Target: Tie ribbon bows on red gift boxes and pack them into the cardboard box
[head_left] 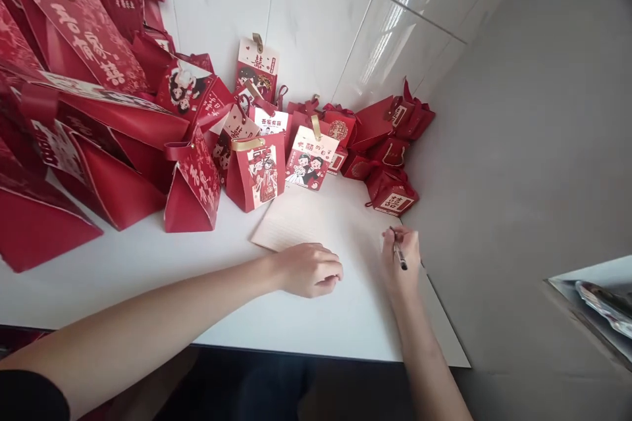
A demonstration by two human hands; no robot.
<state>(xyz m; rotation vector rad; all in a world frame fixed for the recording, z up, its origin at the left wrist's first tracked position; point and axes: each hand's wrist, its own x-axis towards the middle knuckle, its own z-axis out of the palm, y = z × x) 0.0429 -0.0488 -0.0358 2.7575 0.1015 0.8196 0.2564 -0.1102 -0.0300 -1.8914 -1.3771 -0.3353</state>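
Observation:
My right hand (405,279) grips a pen (400,255) above the right side of the white table; the dark end of the pen points back toward me. Left of it, my left hand (310,271) rests on the tabletop with its fingers curled in, and I see nothing in them. Just beyond that hand lies a pale lined sheet or notepad (286,223), partly covered by the hand and wrist. Behind the paper stand a red gift box (257,174) with a gold loop and a box with a cartoon couple (312,161).
Many red folded gift boxes (111,177) crowd the left of the white table (247,312). More red boxes (392,191) are stacked in the right back corner. White tiles (316,26) rise behind, and a grey wall (494,177) bounds the right.

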